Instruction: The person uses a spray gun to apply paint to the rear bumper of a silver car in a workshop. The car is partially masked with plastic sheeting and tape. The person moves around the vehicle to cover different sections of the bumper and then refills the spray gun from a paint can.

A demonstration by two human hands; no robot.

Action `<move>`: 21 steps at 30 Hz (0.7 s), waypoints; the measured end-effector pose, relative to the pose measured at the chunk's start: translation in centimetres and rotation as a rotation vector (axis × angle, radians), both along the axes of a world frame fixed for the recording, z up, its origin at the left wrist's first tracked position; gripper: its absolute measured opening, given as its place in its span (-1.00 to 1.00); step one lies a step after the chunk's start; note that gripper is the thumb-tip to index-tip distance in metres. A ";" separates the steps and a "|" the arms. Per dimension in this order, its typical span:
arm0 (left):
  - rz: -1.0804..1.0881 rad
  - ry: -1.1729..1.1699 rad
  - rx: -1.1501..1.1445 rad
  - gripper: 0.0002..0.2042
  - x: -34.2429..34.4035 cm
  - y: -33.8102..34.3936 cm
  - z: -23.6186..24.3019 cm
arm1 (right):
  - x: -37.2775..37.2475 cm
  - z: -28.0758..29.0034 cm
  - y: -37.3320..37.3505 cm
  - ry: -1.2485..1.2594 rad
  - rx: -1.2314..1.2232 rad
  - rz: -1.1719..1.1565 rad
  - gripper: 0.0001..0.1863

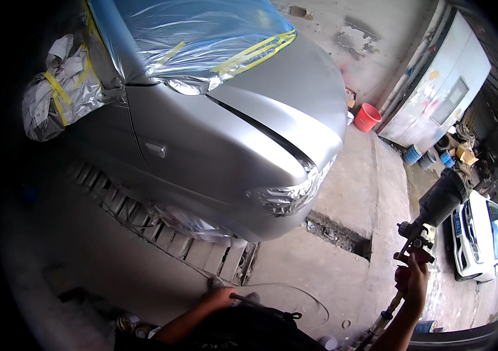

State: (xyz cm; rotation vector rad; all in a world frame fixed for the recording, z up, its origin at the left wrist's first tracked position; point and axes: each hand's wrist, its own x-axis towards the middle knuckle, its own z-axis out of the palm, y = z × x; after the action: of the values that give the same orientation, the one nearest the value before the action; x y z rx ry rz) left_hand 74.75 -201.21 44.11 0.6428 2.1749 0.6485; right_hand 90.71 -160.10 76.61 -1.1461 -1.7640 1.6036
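My right hand [416,278] is wrapped round the handle of a spray gun [417,233], raised at the right with its dark cup on top. An air hose [386,314] runs down from the gun's handle past my forearm. Low in the middle, my left hand [221,296] is closed on a length of hose [248,300] in front of my body. Ahead stands a silver-grey car [220,140], apart from both hands. Blue-tinted masking film [190,35] with yellow tape covers its windscreen, crumpled film wraps the headlight [287,199], and a taped cover hides the mirror [62,93].
A slatted floor grate [199,254] lies beside the car, and a debris-filled floor channel [342,237] runs at its front. Beyond are a red bucket [368,117], a large pale door [439,82] and several blue pails. A white car [478,234] stands at the right.
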 end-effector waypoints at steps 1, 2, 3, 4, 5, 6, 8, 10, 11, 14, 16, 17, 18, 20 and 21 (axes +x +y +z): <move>0.000 0.015 -0.001 -0.78 0.2 -0.1 -0.6 | -0.7 0.7 -0.5 0.019 0.010 0.039 -0.67; 0.012 0.012 0.013 -0.78 0.3 -0.4 -1.3 | -1.5 1.4 -1.1 0.016 0.007 0.081 -0.67; 0.021 0.009 0.033 -0.78 0.4 -0.6 -2.2 | -2.5 2.2 -1.9 0.048 0.015 0.123 -0.67; 0.029 0.008 0.052 -0.78 0.4 -1.1 -3.0 | -3.4 2.9 -2.5 0.074 0.020 0.189 -0.66; 0.029 0.018 0.067 -0.78 0.3 -0.9 -3.1 | -4.3 3.8 -3.0 0.092 0.035 0.247 -0.66; 0.034 0.029 0.072 -0.78 0.3 -1.3 -3.0 | -5.8 4.8 -4.4 0.038 0.058 0.229 -0.66; 0.049 0.034 0.069 -0.78 0.0 -2.6 -2.9 | -8.5 6.2 -6.5 0.134 0.043 0.335 -0.64; 0.050 0.018 0.063 -0.78 -0.4 -4.1 -3.2 | -11.2 7.8 -9.2 0.241 0.037 0.441 -0.63; 0.058 0.012 0.066 -0.78 -0.9 -5.0 -3.2 | -12.6 8.6 -10.7 0.295 0.042 0.484 -0.62; 0.102 -0.012 0.050 -0.77 -1.9 -7.6 -3.0 | -16.1 10.6 -14.8 0.440 0.115 0.591 -0.59; 0.162 -0.024 0.008 -0.76 -2.7 -9.1 -2.6 | -17.6 11.0 -16.6 0.483 0.066 0.648 -0.60; 0.160 -0.031 -0.006 -0.78 -3.1 -9.7 -2.6 | -17.9 10.8 -17.0 0.486 0.047 0.662 -0.61; 0.164 -0.036 -0.022 -0.79 -3.5 -10.4 -2.6 | -17.8 10.4 -17.3 0.460 0.042 0.615 -0.61; 0.149 -0.043 -0.030 -0.79 -4.3 -11.2 -2.5 | -16.4 8.9 -17.1 0.412 0.034 0.517 -0.61; 0.132 -0.048 -0.023 -0.78 -4.6 -11.3 -2.5 | -15.3 8.0 -17.0 0.406 0.034 0.449 -0.65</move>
State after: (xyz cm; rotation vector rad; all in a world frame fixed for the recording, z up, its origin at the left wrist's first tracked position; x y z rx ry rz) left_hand 70.20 -212.56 41.59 0.4698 2.1896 0.6998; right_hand 75.40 -177.08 84.66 -0.3727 -1.8340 1.8824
